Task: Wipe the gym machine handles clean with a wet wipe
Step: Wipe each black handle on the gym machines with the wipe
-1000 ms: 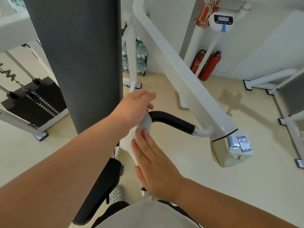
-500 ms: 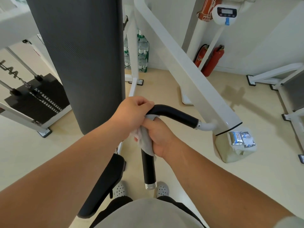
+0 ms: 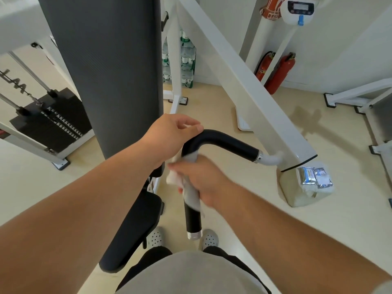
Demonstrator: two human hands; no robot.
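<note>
The right hand (image 3: 203, 179) grips the wet wipe (image 3: 192, 194) wrapped round the black handle (image 3: 224, 142) just below its bend; the left hand (image 3: 169, 136) pinches a white corner at the bend. Limp and damp, the wipe likely needs an encircling squeeze.

The room was bright and evenly lit, the pale floor (image 3: 318, 240) carrying a soft, faint shadow (image 3: 307, 119) of the white frame (image 3: 244, 81) at far right. Motion blur smeared the right hand (image 3: 203, 177) and the wet wipe (image 3: 192, 194), a thin sheen lay along the black handle (image 3: 229, 142), and wide-angle distortion bowed straight lines near the edges.
</note>
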